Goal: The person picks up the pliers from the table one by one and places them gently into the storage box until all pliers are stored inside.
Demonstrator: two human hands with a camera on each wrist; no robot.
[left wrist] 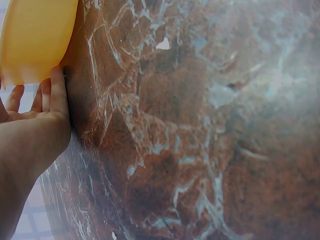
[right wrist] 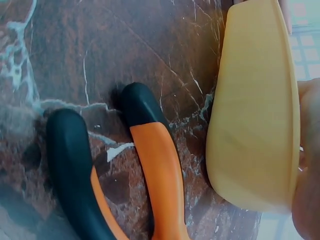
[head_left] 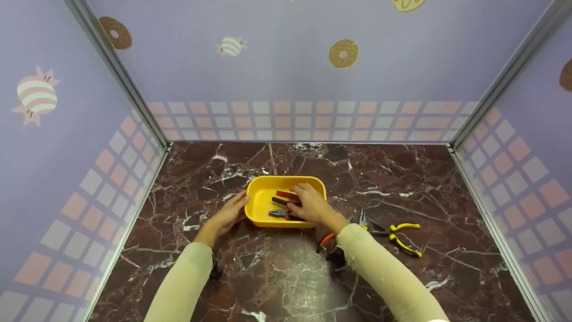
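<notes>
A yellow tray (head_left: 263, 218) sits mid-table on dark marble. My left hand (head_left: 236, 206) lies against its left wall with straight fingers (left wrist: 54, 95), touching the tray's outer side (left wrist: 35, 40). My right hand (head_left: 298, 200) reaches into the tray, fingers and thumb bent round the handles of red and black pliers (head_left: 282, 199) whose grey jaws point left. The right wrist view shows only the tray's outer wall (right wrist: 255, 110) and an edge of my hand (right wrist: 309, 150).
Orange and black pliers (head_left: 325, 240) (right wrist: 155, 165) lie on the marble just under my right wrist, near the tray's front. Yellow and black pliers (head_left: 397, 235) lie further right. Patterned walls (head_left: 67, 188) enclose the table on three sides.
</notes>
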